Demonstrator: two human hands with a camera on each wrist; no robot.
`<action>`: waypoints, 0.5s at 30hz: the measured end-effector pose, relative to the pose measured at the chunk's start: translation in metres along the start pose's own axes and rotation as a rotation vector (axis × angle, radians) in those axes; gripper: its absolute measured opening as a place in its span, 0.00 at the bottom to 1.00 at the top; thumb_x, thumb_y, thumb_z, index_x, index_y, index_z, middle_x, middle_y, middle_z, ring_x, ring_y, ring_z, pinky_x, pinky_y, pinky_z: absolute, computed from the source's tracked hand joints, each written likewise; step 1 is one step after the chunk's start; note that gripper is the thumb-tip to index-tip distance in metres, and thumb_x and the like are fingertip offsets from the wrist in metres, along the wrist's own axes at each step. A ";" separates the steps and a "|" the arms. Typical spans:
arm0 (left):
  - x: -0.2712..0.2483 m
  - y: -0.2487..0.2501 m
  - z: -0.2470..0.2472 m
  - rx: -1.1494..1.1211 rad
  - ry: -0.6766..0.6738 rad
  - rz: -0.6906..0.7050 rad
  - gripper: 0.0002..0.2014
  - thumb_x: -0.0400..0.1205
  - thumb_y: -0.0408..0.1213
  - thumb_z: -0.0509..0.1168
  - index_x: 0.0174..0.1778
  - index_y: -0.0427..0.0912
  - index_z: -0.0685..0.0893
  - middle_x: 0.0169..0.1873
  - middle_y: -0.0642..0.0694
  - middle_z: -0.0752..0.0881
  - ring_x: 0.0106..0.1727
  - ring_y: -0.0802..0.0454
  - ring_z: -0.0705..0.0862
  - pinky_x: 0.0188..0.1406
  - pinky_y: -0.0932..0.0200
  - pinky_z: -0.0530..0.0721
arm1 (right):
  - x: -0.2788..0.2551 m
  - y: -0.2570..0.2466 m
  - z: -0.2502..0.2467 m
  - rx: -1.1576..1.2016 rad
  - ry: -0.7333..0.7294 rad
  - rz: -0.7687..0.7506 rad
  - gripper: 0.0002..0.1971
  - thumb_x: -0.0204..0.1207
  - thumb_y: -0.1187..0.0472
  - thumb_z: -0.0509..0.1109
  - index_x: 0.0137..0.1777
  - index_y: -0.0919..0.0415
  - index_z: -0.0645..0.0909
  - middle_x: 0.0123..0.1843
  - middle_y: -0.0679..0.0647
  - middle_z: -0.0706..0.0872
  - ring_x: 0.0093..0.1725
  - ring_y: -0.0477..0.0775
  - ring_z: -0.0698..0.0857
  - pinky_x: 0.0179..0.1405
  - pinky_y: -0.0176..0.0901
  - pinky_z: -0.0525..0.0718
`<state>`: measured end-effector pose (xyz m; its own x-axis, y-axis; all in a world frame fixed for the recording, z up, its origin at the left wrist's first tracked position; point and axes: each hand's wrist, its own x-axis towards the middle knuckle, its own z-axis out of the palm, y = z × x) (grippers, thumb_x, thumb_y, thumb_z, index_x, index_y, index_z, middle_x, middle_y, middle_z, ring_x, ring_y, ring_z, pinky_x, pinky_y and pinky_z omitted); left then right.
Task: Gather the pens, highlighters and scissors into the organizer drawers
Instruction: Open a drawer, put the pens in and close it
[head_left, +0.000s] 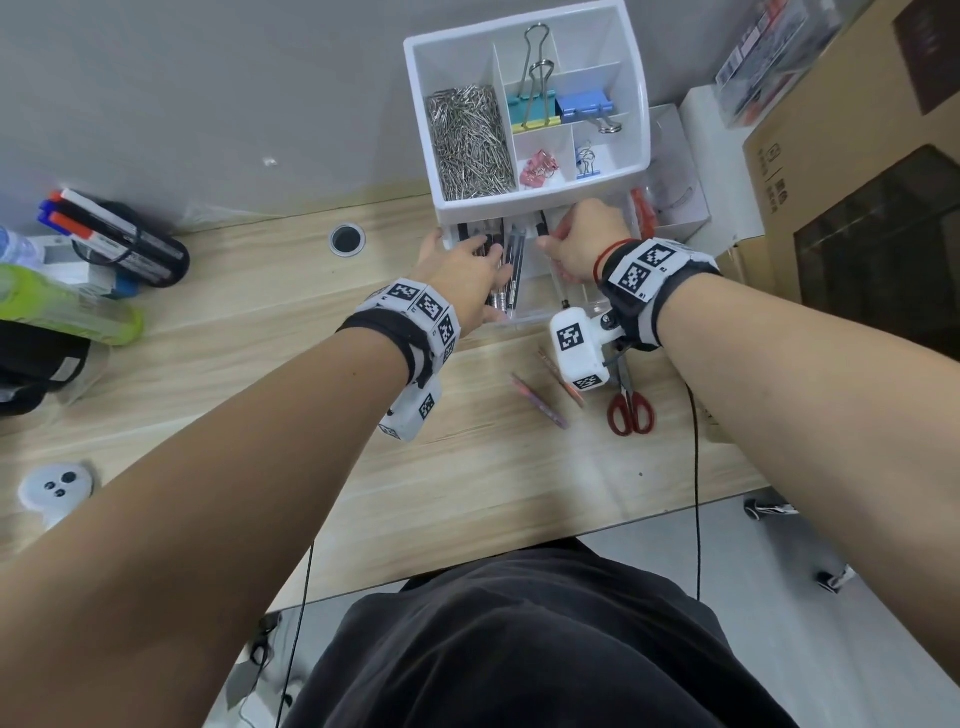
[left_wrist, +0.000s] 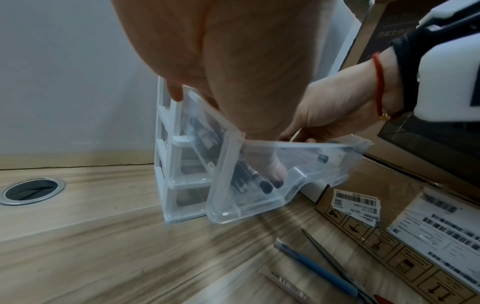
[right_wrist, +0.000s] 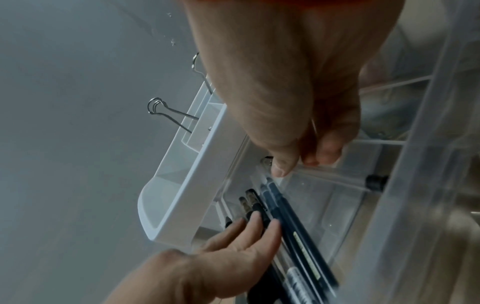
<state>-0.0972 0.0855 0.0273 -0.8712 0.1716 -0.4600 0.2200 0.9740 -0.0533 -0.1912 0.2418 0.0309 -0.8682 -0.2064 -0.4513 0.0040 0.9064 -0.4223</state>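
Note:
A white organizer stands at the back of the desk with its clear top drawer pulled out. Several black pens lie in the drawer's left side. My left hand rests on them with straight fingers. My right hand reaches into the drawer's right side; thumb and finger pinch the far end of a clear-barrelled pen with a black tip. Two pinkish pens and red-handled scissors lie on the desk in front of the drawer.
The organizer's top tray holds paper clips and binder clips. A black case of markers and a green bottle sit at the left. Cardboard boxes crowd the right. A cable hole is left of the organizer.

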 end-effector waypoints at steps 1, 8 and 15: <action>0.001 0.000 0.002 0.004 0.009 -0.011 0.38 0.81 0.62 0.60 0.84 0.48 0.62 0.85 0.50 0.62 0.86 0.50 0.56 0.80 0.33 0.52 | -0.001 0.000 -0.001 -0.013 -0.042 0.014 0.19 0.80 0.46 0.71 0.50 0.64 0.88 0.44 0.60 0.92 0.42 0.59 0.90 0.50 0.48 0.89; 0.003 0.002 0.005 0.041 0.048 0.009 0.37 0.82 0.61 0.62 0.84 0.49 0.62 0.85 0.49 0.62 0.86 0.51 0.56 0.81 0.35 0.56 | -0.010 0.002 0.000 0.221 -0.340 0.047 0.15 0.75 0.55 0.79 0.52 0.66 0.83 0.44 0.64 0.93 0.45 0.59 0.94 0.55 0.55 0.90; -0.001 -0.006 -0.007 -0.205 0.092 0.031 0.29 0.85 0.51 0.63 0.83 0.49 0.68 0.85 0.47 0.62 0.86 0.49 0.56 0.83 0.41 0.54 | -0.006 -0.004 0.006 0.164 -0.030 0.097 0.17 0.73 0.53 0.81 0.52 0.65 0.83 0.42 0.59 0.92 0.35 0.55 0.93 0.40 0.48 0.92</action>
<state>-0.1003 0.0803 0.0344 -0.9037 0.2058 -0.3756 0.1617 0.9760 0.1457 -0.1833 0.2376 0.0305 -0.8449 -0.1339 -0.5180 0.1700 0.8508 -0.4972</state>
